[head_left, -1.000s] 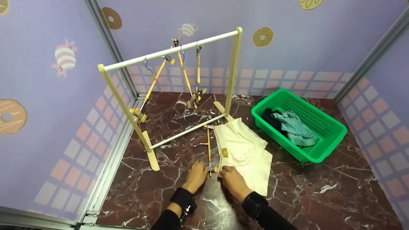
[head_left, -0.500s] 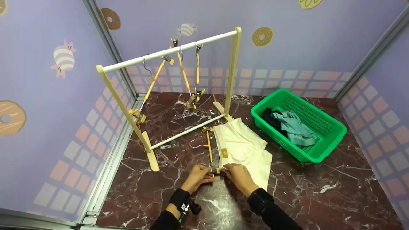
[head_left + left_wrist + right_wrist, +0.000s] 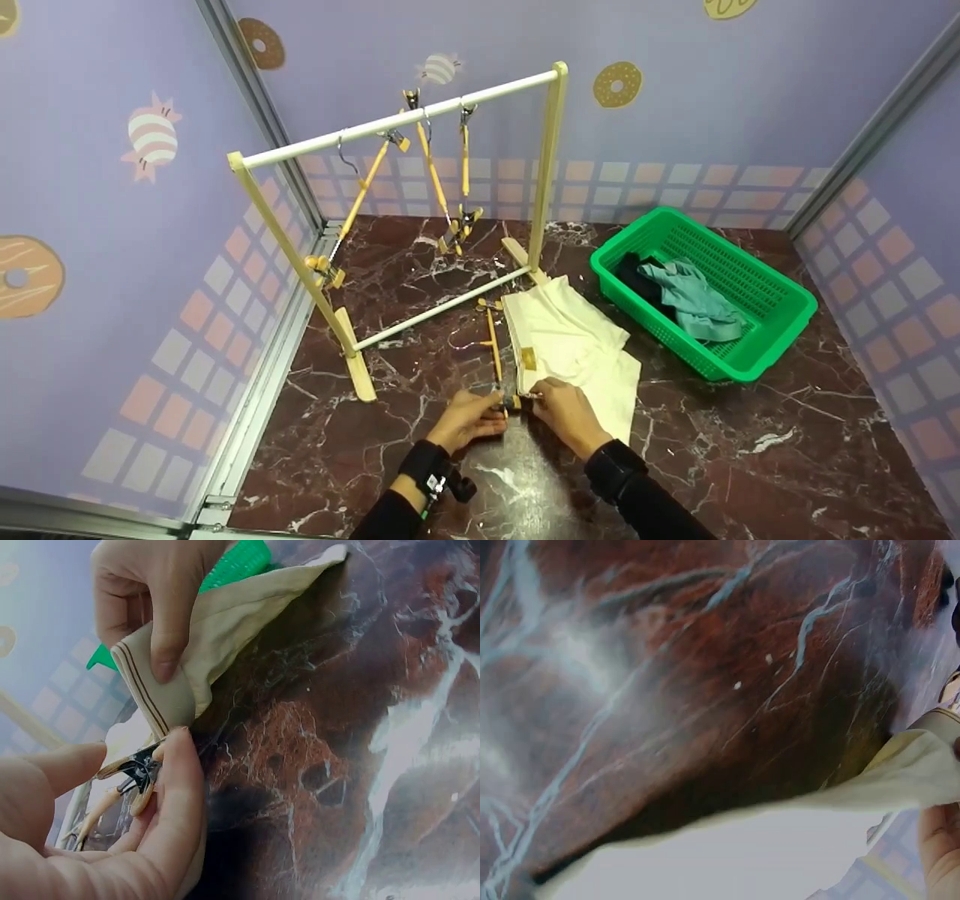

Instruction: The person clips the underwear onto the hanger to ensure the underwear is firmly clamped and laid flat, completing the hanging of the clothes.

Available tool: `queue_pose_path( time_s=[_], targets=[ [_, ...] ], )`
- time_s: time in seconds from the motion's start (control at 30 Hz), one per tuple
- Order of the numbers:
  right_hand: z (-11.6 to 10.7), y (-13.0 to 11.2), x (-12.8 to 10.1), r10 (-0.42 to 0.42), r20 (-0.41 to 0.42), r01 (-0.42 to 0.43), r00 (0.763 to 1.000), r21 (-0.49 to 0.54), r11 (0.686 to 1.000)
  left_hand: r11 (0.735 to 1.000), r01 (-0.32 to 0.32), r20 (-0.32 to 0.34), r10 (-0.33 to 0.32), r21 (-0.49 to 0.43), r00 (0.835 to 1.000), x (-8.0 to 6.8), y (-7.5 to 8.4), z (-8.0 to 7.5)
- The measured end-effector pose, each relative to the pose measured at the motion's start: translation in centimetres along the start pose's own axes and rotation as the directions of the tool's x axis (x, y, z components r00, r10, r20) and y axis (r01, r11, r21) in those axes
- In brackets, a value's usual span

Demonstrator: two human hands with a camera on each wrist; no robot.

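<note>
A wooden clip hanger (image 3: 492, 346) lies flat on the marble table (image 3: 750, 450), beside a cream garment (image 3: 577, 352). My left hand (image 3: 469, 418) pinches the hanger's near-end clip (image 3: 139, 769) between thumb and fingers. My right hand (image 3: 564, 409) pinches the garment's striped waistband corner (image 3: 161, 694), lifted just above that clip. The right wrist view shows only the cream garment (image 3: 900, 780) edge over the marble.
A wooden drying rack (image 3: 405, 202) with three clip hangers hanging stands behind, its base rail near the hanger on the table. A green basket (image 3: 765, 330) holding teal and dark clothes sits at the right. Patterned walls enclose the table.
Both hands shifted slightly toward me and to the right; the right hand lifted the waistband corner off the table toward the clip that the left hand holds.
</note>
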State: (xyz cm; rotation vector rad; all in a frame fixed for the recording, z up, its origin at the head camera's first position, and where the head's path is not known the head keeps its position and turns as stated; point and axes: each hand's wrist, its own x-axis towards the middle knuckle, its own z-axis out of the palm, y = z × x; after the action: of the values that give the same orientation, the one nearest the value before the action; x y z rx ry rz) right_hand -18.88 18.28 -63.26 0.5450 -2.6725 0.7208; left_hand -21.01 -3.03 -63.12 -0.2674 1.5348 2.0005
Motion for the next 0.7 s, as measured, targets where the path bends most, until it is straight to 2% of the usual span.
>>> queue_pose_path(
  time_s=[0.17, 0.3, 0.43, 0.5, 0.6, 0.7],
  targets=[
    [-0.2, 0.2, 0.0, -0.013, -0.028, 0.012, 1.000, -0.035, 0.999, 0.998, 0.034, 0.030, -0.036, 0.050, 0.999, -0.2, -0.2, 0.2],
    [-0.5, 0.5, 0.0, -0.039, -0.030, 0.038, 0.999, -0.030, 0.999, 0.997, 0.038, 0.083, -0.043, 0.061, 0.996, -0.3, -0.6, -0.1],
    [-0.8, 0.8, -0.1, -0.057, -0.020, 0.057, 0.998, -0.024, 0.998, 0.992, 0.018, 0.151, -0.038, 0.128, 0.988, -0.3, -1.1, -0.3],
    [-0.8, 0.9, -0.2, -0.058, -0.020, 0.058, 0.998, -0.017, 0.998, 0.982, -0.024, 0.187, -0.011, 0.187, 0.982, -0.3, -1.2, -0.2],
    [-0.9, 1.0, -0.3, -0.059, -0.029, 0.058, 0.998, -0.005, 0.998, 0.953, -0.134, 0.217, 0.075, 0.273, 0.973, -0.1, -1.3, -0.1],
    [-0.7, 1.0, -0.3, -0.073, -0.042, 0.073, 0.996, 0.002, 0.997, 0.939, -0.205, 0.209, 0.149, 0.275, 0.966, 0.2, -1.5, 0.0]
  ],
)
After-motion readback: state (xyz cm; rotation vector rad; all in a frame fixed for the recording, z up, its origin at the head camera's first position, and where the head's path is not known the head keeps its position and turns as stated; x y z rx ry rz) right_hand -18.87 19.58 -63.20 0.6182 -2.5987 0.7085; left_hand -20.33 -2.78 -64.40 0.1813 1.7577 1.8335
